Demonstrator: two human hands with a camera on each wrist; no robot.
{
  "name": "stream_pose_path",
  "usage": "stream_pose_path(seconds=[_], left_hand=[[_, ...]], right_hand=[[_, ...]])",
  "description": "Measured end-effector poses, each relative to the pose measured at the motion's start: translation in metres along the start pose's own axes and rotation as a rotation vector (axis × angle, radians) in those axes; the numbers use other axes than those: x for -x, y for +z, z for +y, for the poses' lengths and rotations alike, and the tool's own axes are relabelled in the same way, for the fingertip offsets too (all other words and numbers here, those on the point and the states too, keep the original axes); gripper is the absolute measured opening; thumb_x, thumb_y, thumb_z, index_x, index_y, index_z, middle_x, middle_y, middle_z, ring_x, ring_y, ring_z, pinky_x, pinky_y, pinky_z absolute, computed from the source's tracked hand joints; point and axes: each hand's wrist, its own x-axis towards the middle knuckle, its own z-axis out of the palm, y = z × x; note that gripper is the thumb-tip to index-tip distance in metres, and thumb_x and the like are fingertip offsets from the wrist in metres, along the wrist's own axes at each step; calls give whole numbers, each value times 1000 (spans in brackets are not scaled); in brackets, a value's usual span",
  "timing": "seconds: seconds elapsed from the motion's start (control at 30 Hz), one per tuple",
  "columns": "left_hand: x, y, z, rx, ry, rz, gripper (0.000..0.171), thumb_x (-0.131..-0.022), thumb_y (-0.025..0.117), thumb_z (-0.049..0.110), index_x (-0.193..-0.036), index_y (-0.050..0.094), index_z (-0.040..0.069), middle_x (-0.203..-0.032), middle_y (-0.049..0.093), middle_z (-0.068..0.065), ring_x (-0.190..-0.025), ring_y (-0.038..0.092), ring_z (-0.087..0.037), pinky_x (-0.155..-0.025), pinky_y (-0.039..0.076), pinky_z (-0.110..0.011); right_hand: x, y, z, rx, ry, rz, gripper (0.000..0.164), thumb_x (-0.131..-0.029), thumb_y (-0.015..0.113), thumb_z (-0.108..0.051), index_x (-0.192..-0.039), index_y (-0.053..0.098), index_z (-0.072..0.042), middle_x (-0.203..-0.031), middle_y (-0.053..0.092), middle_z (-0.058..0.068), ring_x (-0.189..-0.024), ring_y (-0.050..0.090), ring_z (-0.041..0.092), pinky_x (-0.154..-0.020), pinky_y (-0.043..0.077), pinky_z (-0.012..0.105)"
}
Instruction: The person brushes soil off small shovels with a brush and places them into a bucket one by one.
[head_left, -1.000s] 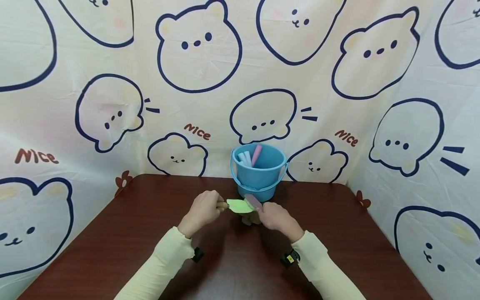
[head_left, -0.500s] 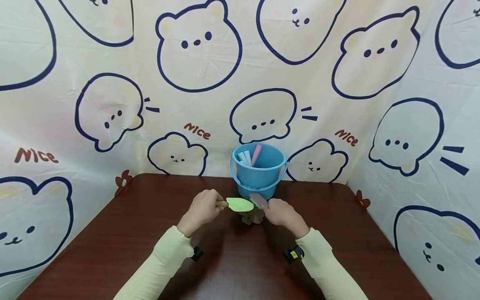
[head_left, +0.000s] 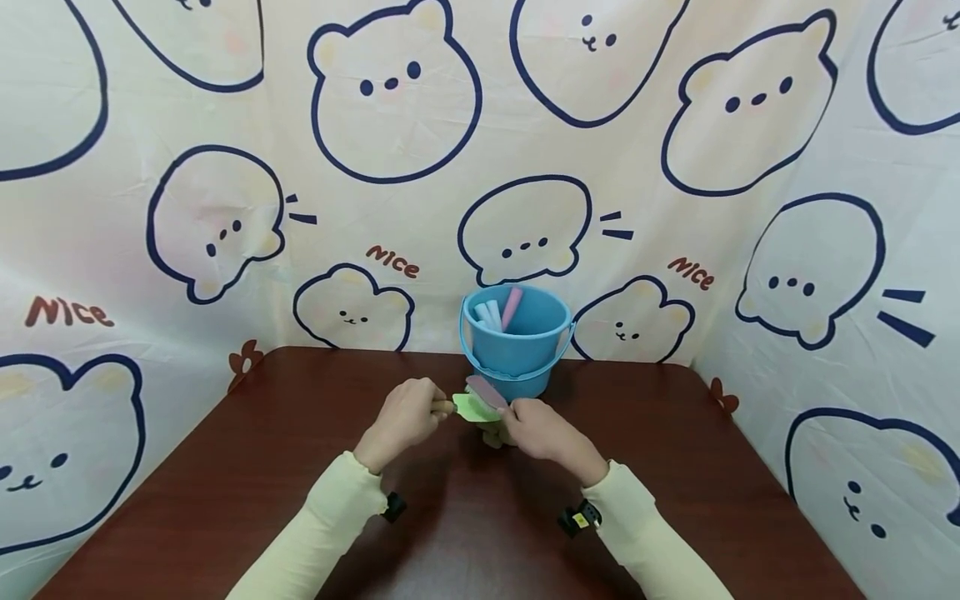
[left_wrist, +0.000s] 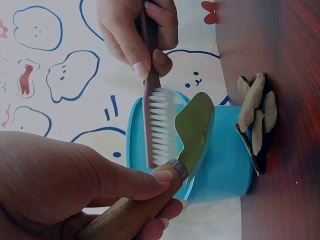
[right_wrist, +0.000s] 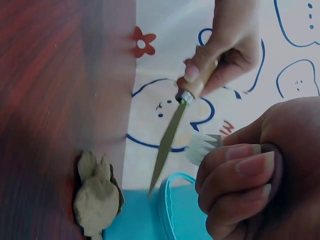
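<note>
My left hand [head_left: 405,417] grips the wooden handle of a small garden trowel [left_wrist: 195,132], its green blade pointing right. My right hand [head_left: 543,432] holds a scrubbing brush [left_wrist: 162,125] by its mauve handle, with the white bristles turned toward the trowel. In the head view the brush back overlaps the green blade; the left wrist view has the bristles close along the blade's face. Below both tools, several greyish-brown lumps [right_wrist: 97,200] lie heaped on the table, partly hidden by the tools and right hand in the head view.
A light-blue bucket [head_left: 528,354] with its handle down stands at the table's back edge, just behind the hands. Light-blue sticks [head_left: 487,315] and a pink stick [head_left: 512,308] lean inside it. A patterned cloth [head_left: 360,217] surrounds the dark wooden table [head_left: 300,467].
The right hand drew the brush to the right, off the blade, then brought it back left over the blade. The left hand and trowel stay nearly still.
</note>
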Motion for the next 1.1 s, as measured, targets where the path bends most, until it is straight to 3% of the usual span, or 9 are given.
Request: stream_pose_path(seconds=[0.17,0.3,0.4,0.6,1.1], left_hand=[[-1,-1,2,0,-5,4,11,-85,79,0,-76,79,7,-67,71,1,-54,49,-11,-50,36,-26],[-2,-2,2,-8,2,6,16,-85,78,-1,-72,77,7,-59,64,2,-53,45,-10,-50,35,-25],[-2,-1,2,-13,14,15,22,-85,78,-1,-67,73,10,-52,55,3,-51,41,-10,-49,31,-25],[-3,-1,0,-9,19,13,19,-86,78,1,-70,76,10,-52,57,5,-52,40,-9,-50,31,-25],[-3,-2,-2,-15,44,19,37,-88,77,1,-56,64,17,-47,49,8,-51,35,-7,-50,27,-23]], right_hand=[[-2,8,-5,19,-10,-13,37,-111,42,-28,-92,61,-3,-68,50,5,-55,47,17,-51,39,29],[-6,15,-4,53,5,-27,37,-111,41,-29,-99,63,-1,-69,51,5,-54,47,17,-50,39,28],[-8,16,-1,58,17,-21,35,-110,42,-28,-94,60,-4,-68,50,6,-53,47,17,-49,39,29],[-10,13,5,50,27,-3,38,-110,42,-26,-78,54,-9,-60,46,2,-49,44,17,-47,37,29],[-12,4,18,82,176,8,39,-110,43,-29,-81,55,-6,-61,47,5,-49,47,18,-46,39,31]])
